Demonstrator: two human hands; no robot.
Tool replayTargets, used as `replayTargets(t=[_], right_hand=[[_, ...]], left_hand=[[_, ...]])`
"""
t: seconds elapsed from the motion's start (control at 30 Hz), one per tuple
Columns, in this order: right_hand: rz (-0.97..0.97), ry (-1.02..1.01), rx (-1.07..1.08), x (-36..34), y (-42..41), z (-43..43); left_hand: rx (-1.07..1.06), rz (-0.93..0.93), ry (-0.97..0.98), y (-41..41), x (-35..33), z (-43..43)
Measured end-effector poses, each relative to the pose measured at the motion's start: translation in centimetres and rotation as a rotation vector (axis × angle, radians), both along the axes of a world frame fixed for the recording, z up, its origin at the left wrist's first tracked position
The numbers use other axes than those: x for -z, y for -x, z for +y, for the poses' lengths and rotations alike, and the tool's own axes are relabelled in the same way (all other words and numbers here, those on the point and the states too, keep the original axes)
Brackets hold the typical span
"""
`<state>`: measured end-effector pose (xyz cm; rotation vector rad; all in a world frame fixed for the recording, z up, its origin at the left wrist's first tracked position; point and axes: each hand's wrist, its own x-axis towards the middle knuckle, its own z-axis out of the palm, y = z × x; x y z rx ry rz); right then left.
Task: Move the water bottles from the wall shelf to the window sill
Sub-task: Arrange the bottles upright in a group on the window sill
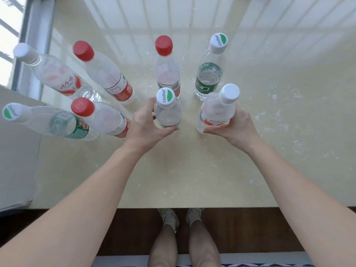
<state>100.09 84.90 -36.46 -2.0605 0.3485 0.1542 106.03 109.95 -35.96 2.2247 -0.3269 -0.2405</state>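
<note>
Several clear water bottles stand upright on the cream window sill [192, 170]. My left hand [146, 124] is wrapped around a bottle with a green-and-white cap [167, 112] resting on the sill. My right hand [235, 126] grips a white-capped bottle with a red-and-white label [217, 110], tilted slightly to the right. Behind them stand a red-capped bottle [166, 70] and a green-labelled bottle [210, 74]. To the left are two more red-capped bottles [106, 74] [104, 118], a white-capped one [55, 74] and a green-labelled one [50, 122].
The window frame [36, 45] rises at the far left and the glass runs along the back. A grey wall ledge [15, 151] borders the sill on the left. The sill's front edge is near my feet [181, 218] on the dark floor.
</note>
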Motion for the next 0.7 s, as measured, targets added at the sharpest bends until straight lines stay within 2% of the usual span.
replayTargets(t=[0.2, 0.5, 0.7], right_hand=[[-0.030, 0.021, 0.011, 0.4, 0.1, 0.3], [0.026, -0.080, 0.010, 0.7, 0.8, -0.1], [0.210, -0.001, 0.228, 1.0, 7.2, 0.9]], left_hand=[[0.005, -0.001, -0.004, 0.4, 0.4, -0.1], [-0.004, 0.046, -0.035, 1.2, 1.1, 0.2], [-0.141, 0.214, -0.090, 6.2, 0.1, 3.5]])
